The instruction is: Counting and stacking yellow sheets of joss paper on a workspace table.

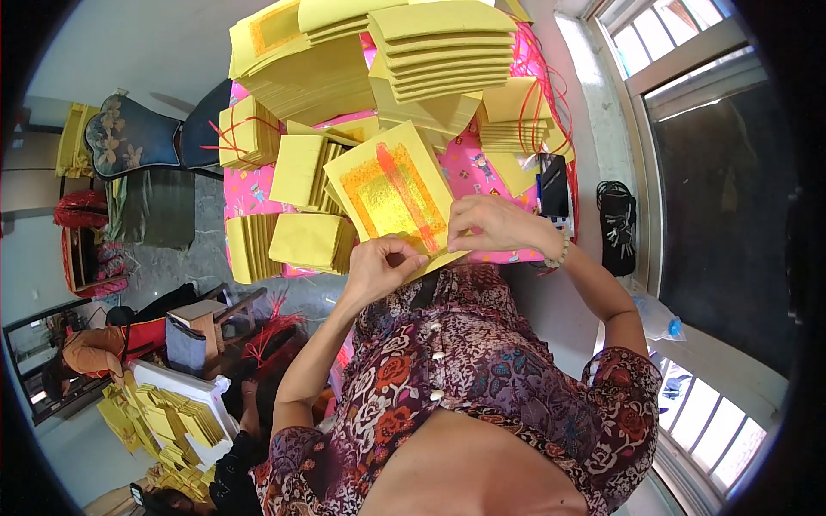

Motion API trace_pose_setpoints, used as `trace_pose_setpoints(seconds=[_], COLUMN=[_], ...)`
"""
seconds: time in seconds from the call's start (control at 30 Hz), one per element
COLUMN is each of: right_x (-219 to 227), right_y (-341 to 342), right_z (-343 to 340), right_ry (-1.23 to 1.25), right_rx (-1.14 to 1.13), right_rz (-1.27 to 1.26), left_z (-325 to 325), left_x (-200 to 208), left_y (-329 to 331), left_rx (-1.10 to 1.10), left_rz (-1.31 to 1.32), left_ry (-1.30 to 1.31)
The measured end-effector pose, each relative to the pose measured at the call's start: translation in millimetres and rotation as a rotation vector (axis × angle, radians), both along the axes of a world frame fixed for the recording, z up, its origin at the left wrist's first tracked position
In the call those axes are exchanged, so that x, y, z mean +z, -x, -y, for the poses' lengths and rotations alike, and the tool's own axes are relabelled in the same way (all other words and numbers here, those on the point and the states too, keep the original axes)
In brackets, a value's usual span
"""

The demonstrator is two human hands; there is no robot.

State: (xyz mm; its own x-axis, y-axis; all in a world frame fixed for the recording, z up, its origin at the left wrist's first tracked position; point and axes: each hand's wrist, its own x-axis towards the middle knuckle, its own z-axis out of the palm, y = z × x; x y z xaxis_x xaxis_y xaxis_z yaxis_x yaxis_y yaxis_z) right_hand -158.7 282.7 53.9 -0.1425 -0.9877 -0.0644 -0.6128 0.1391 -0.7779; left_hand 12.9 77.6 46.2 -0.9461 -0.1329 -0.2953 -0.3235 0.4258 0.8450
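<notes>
In the head view, your left hand [379,268] grips the lower edge of a yellow sheet [389,191] between thumb and fingers, while your right hand [495,225] pinches it near its lower right corner, fingertips close together. The sheet, with a gold panel [383,209] bordered in orange and crossed by a red stripe [404,191], is held at the near edge of the pink-covered table [469,159]. Folded yellow bundles [310,242] fill the table's near left corner, a bundle tied with red string [245,133] sits at its left edge, a tall yellow stack [443,52] stands toward the far edge, and a black phone-like object [553,183] lies at the right edge
</notes>
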Motion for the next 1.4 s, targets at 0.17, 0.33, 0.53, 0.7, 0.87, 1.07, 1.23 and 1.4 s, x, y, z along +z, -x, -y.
trace_pose_setpoints(seconds=[0.17, 0.33, 0.53, 0.7, 0.87, 1.07, 1.23, 1.4], right_x=[-1.1, -3.9, -1.9, 5.4, 1.8, 9.8, 10.4, -19.8], right_y=[-1.4, -2.0, -2.2, -10.6, -11.8, 15.2, 33.0, 38.4], right_z=[-0.9, -2.2, -1.6, 1.0, 4.8, 21.1, 46.7, 53.7], right_ry=[0.003, 0.031, 0.013, 0.116, 0.193, 0.082, 0.111, 0.205], right_rx=[-0.008, -0.025, -0.036, -0.028, -0.018, -0.101, -0.377, -0.374], right_rz=[0.000, 0.025, 0.011, -0.067, -0.273, -0.054, 0.202, 0.565], left_z=[-1.2, -2.8, -3.7, -3.9, 1.1, 23.5, 43.8, 54.1], left_x=[-0.8, -2.9, -0.8, 3.3, 3.1, 14.0, 10.0, -13.2], left_y=[-1.6, -1.8, 0.9, 2.3, 0.9, -4.2, 7.1, 27.2], left_rx=[0.008, 0.033, 0.031, 0.044, 0.090, 0.017, 0.244, 0.365], left_rz=[0.003, 0.023, 0.044, 0.038, 0.092, -0.329, -0.051, -0.300], left_ry=[0.005, -0.011, 0.003, 0.028, -0.083, 0.047, -0.047, -0.138])
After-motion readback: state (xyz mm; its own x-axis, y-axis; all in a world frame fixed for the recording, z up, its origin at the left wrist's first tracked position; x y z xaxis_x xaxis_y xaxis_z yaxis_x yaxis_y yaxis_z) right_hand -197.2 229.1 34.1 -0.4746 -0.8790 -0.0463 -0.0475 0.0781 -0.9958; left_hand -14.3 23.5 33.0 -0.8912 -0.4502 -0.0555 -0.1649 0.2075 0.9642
